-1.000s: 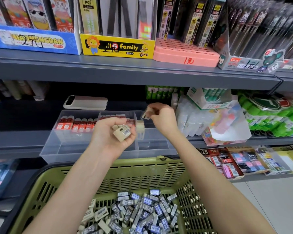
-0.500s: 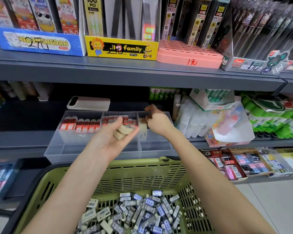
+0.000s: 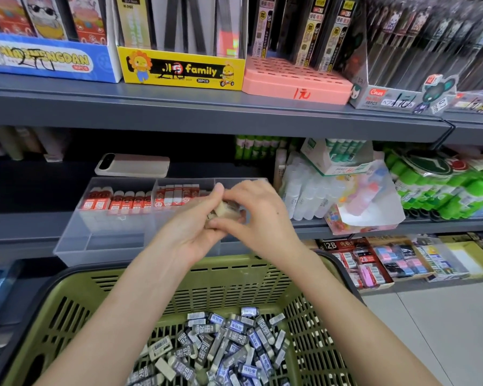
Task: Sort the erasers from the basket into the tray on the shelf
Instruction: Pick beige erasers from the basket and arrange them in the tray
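Note:
A green plastic basket [image 3: 76, 305] sits low in front of me, with several loose 2B erasers [image 3: 221, 344] in grey and blue sleeves on its bottom. On the middle shelf stands a clear divided tray [image 3: 95, 235]; red-sleeved erasers [image 3: 129, 200] line its back in the left and middle compartments. My left hand [image 3: 190, 227] cups a few cream erasers [image 3: 226, 210] in front of the tray. My right hand [image 3: 260, 215] meets the left one and pinches one of those erasers with curled fingers.
A white phone [image 3: 133, 164] lies on the shelf behind the tray. Glue bottles [image 3: 304, 190] and green glue sticks [image 3: 444, 188] crowd the shelf to the right. Boxed pens [image 3: 181, 66] fill the shelf above. More eraser boxes [image 3: 360, 263] sit on the low shelf at right.
My right hand has come back from the tray's right compartment to my left hand and now pinches an eraser there. The left hand rose slightly toward the tray.

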`<state>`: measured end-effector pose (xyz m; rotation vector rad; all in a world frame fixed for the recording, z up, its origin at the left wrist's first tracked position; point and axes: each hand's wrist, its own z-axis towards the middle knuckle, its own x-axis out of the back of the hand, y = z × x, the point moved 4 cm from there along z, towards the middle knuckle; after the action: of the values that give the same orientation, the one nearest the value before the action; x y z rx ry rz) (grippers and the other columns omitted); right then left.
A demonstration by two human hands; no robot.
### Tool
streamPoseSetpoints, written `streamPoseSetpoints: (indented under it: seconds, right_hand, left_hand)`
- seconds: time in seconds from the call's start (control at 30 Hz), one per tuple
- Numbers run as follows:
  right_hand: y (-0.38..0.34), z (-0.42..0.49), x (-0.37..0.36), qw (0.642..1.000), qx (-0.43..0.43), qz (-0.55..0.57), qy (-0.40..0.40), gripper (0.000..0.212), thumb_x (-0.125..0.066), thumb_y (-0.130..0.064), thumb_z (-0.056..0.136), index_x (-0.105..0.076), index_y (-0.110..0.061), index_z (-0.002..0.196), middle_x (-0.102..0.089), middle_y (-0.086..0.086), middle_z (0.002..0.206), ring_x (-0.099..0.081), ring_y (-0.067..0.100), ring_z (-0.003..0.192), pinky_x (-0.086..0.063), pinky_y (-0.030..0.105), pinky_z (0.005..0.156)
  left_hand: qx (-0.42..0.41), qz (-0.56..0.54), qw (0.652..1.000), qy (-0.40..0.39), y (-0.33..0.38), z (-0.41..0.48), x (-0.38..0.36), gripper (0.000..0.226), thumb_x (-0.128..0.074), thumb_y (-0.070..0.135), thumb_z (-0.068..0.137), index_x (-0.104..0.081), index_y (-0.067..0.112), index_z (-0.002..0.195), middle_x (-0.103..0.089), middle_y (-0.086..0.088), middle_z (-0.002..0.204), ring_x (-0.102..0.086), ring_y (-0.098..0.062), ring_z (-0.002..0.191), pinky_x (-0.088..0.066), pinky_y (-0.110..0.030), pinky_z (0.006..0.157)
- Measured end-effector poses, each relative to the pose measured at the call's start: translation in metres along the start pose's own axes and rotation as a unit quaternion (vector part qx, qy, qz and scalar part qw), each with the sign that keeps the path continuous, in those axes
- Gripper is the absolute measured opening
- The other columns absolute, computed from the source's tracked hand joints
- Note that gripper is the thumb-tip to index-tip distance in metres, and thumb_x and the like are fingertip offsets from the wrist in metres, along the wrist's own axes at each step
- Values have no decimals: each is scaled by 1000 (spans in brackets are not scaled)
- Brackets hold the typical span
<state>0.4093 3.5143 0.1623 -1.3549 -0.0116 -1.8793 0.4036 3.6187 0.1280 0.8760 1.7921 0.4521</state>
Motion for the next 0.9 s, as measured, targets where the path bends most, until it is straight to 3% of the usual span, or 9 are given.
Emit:
streamPoseSetpoints:
  seconds: [0.1, 0.2, 0.33, 0.43, 0.5, 0.63, 0.77, 0.83, 0.9]
  right_hand:
    - [9, -3, 8, 998, -24, 43, 40, 27, -68, -29, 83, -70, -17, 107, -52, -3, 85, -45, 15, 83, -36, 25, 72]
    - [34, 1, 12, 982, -116, 145, 45, 17, -61, -19, 90, -70, -14, 103, -64, -3, 87, -55, 12, 79, -48, 30, 75]
    - [57, 16, 4, 989, -147, 11, 19, 19, -57, -21, 91, -67, -12, 105, -70, 3, 91, -59, 16, 81, -45, 27, 75]
    - [67, 27, -5, 985, -156, -72, -19, 26, -54, -23, 92, -65, -13, 113, -70, 10, 95, -59, 28, 97, -46, 34, 80]
    - [67, 36, -7, 984, -148, -90, -36, 28, -54, -24, 91, -66, -14, 114, -71, 9, 97, -58, 30, 101, -45, 32, 80]
    - [66, 44, -13, 977, -132, -137, -95, 26, -57, -20, 87, -68, -20, 111, -71, 3, 100, -58, 26, 102, -41, 27, 80]
    - [71, 37, -27, 962, -161, -60, -213, 24, -50, -21, 92, -73, -14, 93, -70, -5, 108, -61, 19, 98, -43, 35, 96]
    - [73, 34, -29, 958, -159, -69, -227, 33, -44, -27, 96, -68, -11, 81, -70, -4, 90, -58, 23, 86, -38, 37, 96]
    - [73, 33, -31, 957, -147, -96, -232, 36, -39, -30, 99, -66, -13, 82, -66, -3, 79, -56, 25, 82, -34, 38, 95]
  left_hand:
    - [4, -17, 1000, 9, 0, -1, -3, 30, -47, 21, 98, -56, -7, 107, -67, -23, 105, -68, -33, 96, -60, -41, 72]
    - [13, -15, 999, 36, 5, -2, 0, 17, -43, 5, 98, -52, -6, 107, -63, -30, 105, -66, -39, 92, -55, -47, 75]
    - [-3, 20, 998, 63, 12, -4, 9, 21, -34, -1, 99, -46, -3, 116, -57, -31, 111, -59, -44, 102, -46, -54, 89]
    - [-19, 14, 997, 67, 19, -6, 14, 16, -35, -2, 99, -45, -6, 111, -58, -29, 112, -59, -40, 104, -47, -52, 85]
    - [-28, 7, 998, 62, 23, -7, 17, 11, -41, 0, 98, -49, -7, 101, -62, -28, 107, -63, -38, 101, -53, -48, 78]
    - [-73, 45, 994, 69, 26, -7, 26, 19, -56, 6, 91, -56, -8, 103, -71, -23, 92, -71, -32, 89, -60, -33, 63]
    - [-116, 122, 982, 83, 27, -9, 32, 31, -71, 23, 69, -68, 5, 94, -72, -14, 90, -72, -26, 84, -57, -26, 62]
    - [-128, 180, 970, 98, 25, -10, 34, 24, -73, 27, 72, -71, 13, 92, -72, -6, 90, -72, -20, 78, -56, -24, 57]
    - [-141, 236, 954, 116, 24, -10, 36, 15, -72, 26, 79, -72, 19, 92, -71, -3, 92, -69, -16, 76, -54, -21, 54]
